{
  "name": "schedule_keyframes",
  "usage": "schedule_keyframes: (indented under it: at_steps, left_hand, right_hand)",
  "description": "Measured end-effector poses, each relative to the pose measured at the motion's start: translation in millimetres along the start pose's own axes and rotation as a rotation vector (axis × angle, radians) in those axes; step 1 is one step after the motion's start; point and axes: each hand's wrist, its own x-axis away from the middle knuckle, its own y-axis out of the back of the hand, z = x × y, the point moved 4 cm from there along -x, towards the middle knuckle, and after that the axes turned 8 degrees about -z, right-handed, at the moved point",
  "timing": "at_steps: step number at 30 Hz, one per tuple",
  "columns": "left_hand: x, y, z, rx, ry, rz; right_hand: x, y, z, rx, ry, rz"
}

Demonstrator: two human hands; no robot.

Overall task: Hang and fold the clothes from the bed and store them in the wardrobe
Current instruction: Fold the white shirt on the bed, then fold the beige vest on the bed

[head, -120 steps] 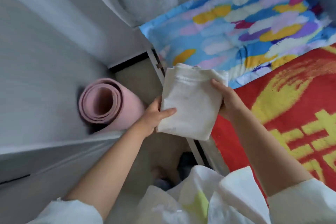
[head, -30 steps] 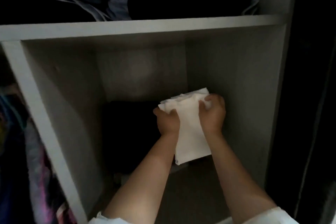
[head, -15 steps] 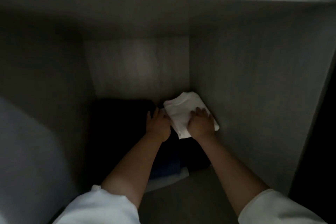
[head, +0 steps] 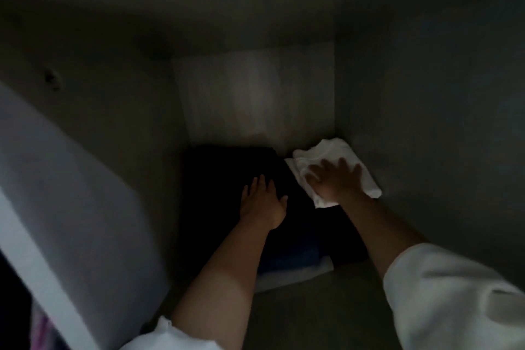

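Hands flat, no legible writing

Both bare forearms are reaching forward, white sleeves bunched near the elbows. The left hand is lying palm down, fingers straight and slightly spread. The right hand, farther right, is pressing flat with fingers splayed.

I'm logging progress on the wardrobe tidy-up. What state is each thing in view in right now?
White folded cloth: folded, lying in the back right corner of the compartment, partly on the dark pile.
Dark folded clothes: stacked on the compartment floor.
Right hand: fingers spread, pressing flat on the white folded cloth.
Left hand: fingers straight, resting on the dark folded clothes.
Wardrobe compartment: open, dim.
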Motion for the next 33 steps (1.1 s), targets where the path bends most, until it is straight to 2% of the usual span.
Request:
schedule_keyframes:
  at_steps: [9, 13, 18, 20, 26, 28, 33]
  left_hand:
    - [30, 8, -5, -0.098, -0.009, -0.033]
    - [53, 15, -3, -0.128, -0.032, -0.058]
    - [100, 31, -5, -0.132, -0.096, -0.075]
    - [129, 32, -10, -0.165, -0.126, -0.03]
    - [228, 33, -47, -0.163, -0.322, -0.003]
    - [259, 32, -71, -0.143, -0.393, 0.019]
    - [324, 33, -148, 0.016, -0.61, -0.044]
  right_hand:
    - [0, 13, 7, 0.028, 0.017, 0.079]
    - [32, 20, 6, 0.013, 0.078, -0.067]
    - [128, 50, 9, -0.086, 0.138, -0.307]
    - [175, 62, 13, -0.04, 0.084, -0.351]
    - [316, 84, -3, 0.056, -0.181, -0.33]
    - [363, 88, -21, 0.045, -0.236, -0.323]
    - [464, 105, -91, 0.051, -0.406, -0.351]
